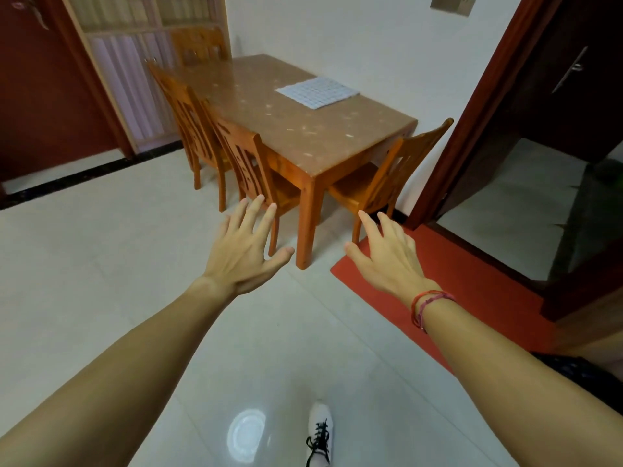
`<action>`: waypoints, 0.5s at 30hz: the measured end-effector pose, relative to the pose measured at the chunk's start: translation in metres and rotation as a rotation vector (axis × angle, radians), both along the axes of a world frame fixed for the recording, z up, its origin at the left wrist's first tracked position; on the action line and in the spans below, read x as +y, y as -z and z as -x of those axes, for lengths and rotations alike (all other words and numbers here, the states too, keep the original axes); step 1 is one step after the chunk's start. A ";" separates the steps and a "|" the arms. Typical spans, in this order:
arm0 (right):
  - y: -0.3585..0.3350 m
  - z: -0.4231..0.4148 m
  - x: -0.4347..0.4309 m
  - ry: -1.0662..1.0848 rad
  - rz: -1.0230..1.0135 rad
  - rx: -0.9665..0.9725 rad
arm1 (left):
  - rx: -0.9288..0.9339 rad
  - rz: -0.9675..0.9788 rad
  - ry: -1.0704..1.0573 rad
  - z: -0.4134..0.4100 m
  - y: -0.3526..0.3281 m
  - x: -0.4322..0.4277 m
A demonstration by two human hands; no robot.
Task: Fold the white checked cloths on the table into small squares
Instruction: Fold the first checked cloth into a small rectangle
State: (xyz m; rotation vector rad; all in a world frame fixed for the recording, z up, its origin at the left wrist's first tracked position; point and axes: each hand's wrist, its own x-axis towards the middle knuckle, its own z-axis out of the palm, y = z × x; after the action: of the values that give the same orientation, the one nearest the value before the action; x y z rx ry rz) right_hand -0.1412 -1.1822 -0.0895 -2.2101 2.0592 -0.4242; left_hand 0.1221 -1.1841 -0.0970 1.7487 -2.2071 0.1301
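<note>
A white checked cloth [317,91] lies flat and spread on the right side of a brown-topped wooden table [269,129], near the wall. I stand some way off from the table. My left hand [246,251] is stretched forward over the floor, fingers spread, holding nothing. My right hand [387,254] reaches forward beside it, also with fingers apart and nothing in it, a red cord on its wrist. Both hands are well short of the table and the cloth.
Two wooden chairs [215,139] stand along the table's left side and one chair [387,183] at its near end. A red mat [472,298] lies before an open doorway on the right. A cabinet [135,62] stands at the back left. Pale tiled floor lies between me and the table.
</note>
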 end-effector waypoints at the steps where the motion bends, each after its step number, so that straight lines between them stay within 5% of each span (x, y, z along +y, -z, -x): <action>1: 0.003 0.000 -0.015 0.001 -0.001 -0.001 | 0.004 -0.005 -0.001 0.000 0.002 -0.014; 15: 0.007 0.032 -0.278 -0.006 -0.014 -0.017 | -0.027 -0.013 -0.008 0.028 0.003 -0.280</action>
State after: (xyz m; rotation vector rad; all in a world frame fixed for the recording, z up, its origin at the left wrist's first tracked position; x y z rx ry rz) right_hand -0.1735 -1.4600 -0.0962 -2.1966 2.0408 -0.4251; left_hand 0.0940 -1.4645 -0.0998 1.7722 -2.2248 0.1422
